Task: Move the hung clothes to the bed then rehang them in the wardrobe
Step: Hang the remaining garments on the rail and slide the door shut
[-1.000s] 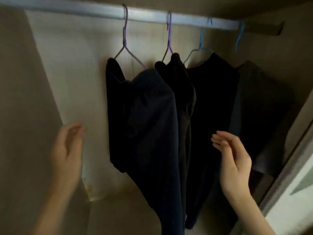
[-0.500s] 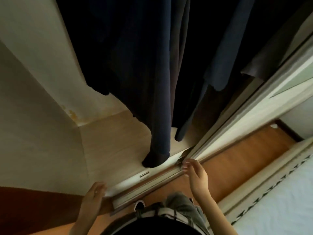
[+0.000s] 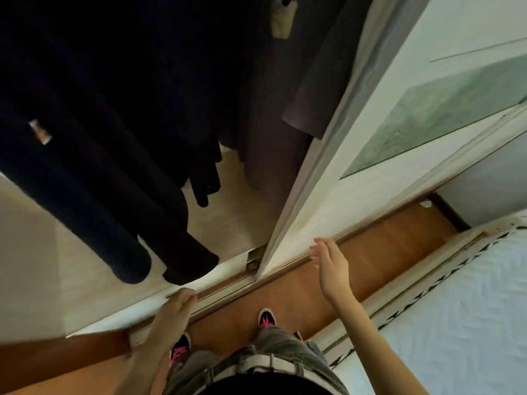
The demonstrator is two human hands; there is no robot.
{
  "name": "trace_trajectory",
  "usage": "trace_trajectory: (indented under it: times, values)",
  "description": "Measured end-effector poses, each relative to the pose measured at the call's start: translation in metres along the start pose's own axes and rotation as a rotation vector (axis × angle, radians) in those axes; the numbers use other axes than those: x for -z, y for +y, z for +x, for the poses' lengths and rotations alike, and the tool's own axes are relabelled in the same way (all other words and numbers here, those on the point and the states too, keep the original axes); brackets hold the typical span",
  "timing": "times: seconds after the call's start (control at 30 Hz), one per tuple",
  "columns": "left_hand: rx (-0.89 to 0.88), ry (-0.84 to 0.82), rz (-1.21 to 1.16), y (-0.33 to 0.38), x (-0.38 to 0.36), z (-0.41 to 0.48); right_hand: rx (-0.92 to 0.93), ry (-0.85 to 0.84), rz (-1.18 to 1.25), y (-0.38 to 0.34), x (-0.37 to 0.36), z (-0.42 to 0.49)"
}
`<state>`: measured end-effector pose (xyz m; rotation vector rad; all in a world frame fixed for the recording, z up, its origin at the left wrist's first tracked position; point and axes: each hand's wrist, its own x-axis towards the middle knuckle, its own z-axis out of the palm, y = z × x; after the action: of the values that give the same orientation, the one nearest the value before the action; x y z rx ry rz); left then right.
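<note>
Dark clothes (image 3: 119,115) hanging in wardrobe (image 3: 236,220), left hand (image 3: 174,310), right hand (image 3: 330,262) empty

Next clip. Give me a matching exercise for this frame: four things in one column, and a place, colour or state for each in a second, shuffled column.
Column one
1. hung clothes
2. bed
3. right hand
4. shoes

Column two
A. white patterned cover, lower right of the view
B. black with pink, on the wooden floor
C. dark, hanging inside the wardrobe
D. open, holding nothing, in front of the sliding door

Pairs: 1-C, 2-A, 3-D, 4-B.
</note>
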<state>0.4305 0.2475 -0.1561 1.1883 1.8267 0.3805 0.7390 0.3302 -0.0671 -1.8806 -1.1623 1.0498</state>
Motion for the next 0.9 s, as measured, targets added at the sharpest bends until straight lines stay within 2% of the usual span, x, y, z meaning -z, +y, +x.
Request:
trace_trajectory:
  times: [0.1, 0.17, 0.27, 0.37, 0.5, 0.7, 0.9]
  values:
    - [-0.075, 0.026, -0.028, 0.083, -0.022, 0.0, 0.106, -0.11, -0.018, -0.021, 0.022, 0.026]
    - [-0.149, 0.029, -0.128, 0.137, -0.032, 0.004, 0.184, -0.204, -0.043, -0.037, 0.028, 0.036]
    - [-0.274, 0.051, -0.274, 0.202, -0.038, 0.007, 0.365, -0.289, -0.184, -0.059, 0.034, 0.042]
    - [-0.341, 0.063, -0.434, 0.239, -0.047, 0.01, 0.469, -0.333, -0.317, -0.069, 0.037, 0.049]
    - [-0.356, 0.059, -0.545, 0.25, -0.05, 0.003, 0.528, -0.348, -0.459, -0.071, 0.034, 0.054]
    - [-0.36, 0.083, -0.589, 0.245, -0.047, -0.007, 0.547, -0.354, -0.495, -0.077, 0.026, 0.042]
    - [-0.345, 0.141, -0.653, 0.206, -0.021, -0.023, 0.59, -0.412, -0.492, -0.078, -0.009, 0.014]
